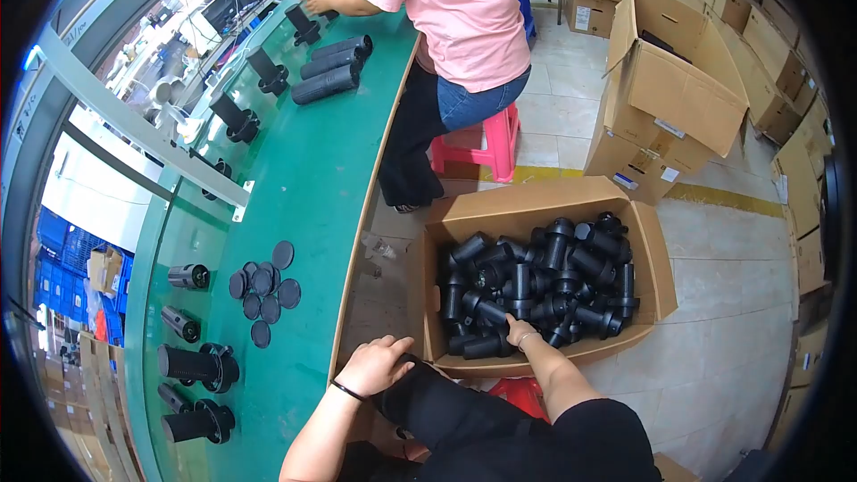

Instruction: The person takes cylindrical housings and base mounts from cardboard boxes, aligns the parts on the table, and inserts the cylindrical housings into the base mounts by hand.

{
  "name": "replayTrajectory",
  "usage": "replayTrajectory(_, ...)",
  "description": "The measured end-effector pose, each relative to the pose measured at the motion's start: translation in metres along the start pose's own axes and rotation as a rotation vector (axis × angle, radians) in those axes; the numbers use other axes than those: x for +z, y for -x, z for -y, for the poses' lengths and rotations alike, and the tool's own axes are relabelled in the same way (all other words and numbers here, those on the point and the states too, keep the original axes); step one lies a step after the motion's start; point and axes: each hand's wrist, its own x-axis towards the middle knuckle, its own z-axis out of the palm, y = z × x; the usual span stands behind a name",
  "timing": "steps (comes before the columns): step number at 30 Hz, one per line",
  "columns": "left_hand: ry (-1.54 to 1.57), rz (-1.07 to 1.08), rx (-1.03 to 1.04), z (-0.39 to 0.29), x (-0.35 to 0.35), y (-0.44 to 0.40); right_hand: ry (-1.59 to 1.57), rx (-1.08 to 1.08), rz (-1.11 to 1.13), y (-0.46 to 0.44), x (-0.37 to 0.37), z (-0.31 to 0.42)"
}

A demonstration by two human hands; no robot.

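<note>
My right hand (520,332) reaches into an open cardboard box (661,272) on the floor and is closed at the end of a black cylindrical housing (488,310); its fingertips are partly hidden. Many similar black housings (594,263) with wider collars lie jumbled around it. My left hand (377,366) rests empty on my knee beside the bench edge, its fingers loosely extended. On the green bench (308,187), several black round discs (282,255) lie in a cluster. Near them are black cylinders with collars (192,364) and small short cylinders (188,277).
A person in a pink shirt (464,18) sits on a pink stool (500,143) farther along the bench, handling black parts. Black tubes (326,83) lie near that person. A tall open carton (643,125) stands behind my box. A metal frame post (134,116) rises from the bench.
</note>
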Motion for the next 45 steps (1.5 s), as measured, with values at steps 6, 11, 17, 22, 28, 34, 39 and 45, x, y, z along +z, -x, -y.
replayTrajectory(6, -0.025, 0.048, -0.027, 0.0, 0.002, 0.0, -0.013, -0.008, -0.562, 0.001, -0.01, 0.011)
replayTrajectory(11, -0.027, 0.058, -0.035, 0.0, 0.003, 0.0, -0.286, 0.229, -0.718, 0.006, -0.042, 0.018)
replayTrajectory(17, -0.039, 0.081, -0.045, 0.001, 0.005, 0.001, -0.428, 0.333, -0.457, -0.017, -0.061, 0.009)
replayTrajectory(22, -0.04, 0.091, -0.046, 0.002, 0.007, 0.001, -0.207, 0.212, -0.11, -0.026, -0.055, -0.003)
replayTrajectory(28, -0.02, 0.104, -0.079, 0.0, 0.003, 0.002, -0.198, 0.046, -0.309, -0.022, -0.036, -0.016)
replayTrajectory(34, -0.031, 0.082, -0.065, 0.004, 0.008, 0.002, 0.24, -0.215, -0.3, -0.009, -0.048, -0.028)
replayTrajectory(39, -0.082, 0.078, -0.072, 0.005, 0.015, 0.002, 0.338, -0.301, -0.275, -0.012, -0.043, -0.034)
replayTrajectory(45, -0.163, 0.101, -0.088, 0.003, 0.024, 0.004, 0.365, -0.289, -0.421, -0.001, -0.029, 0.007)
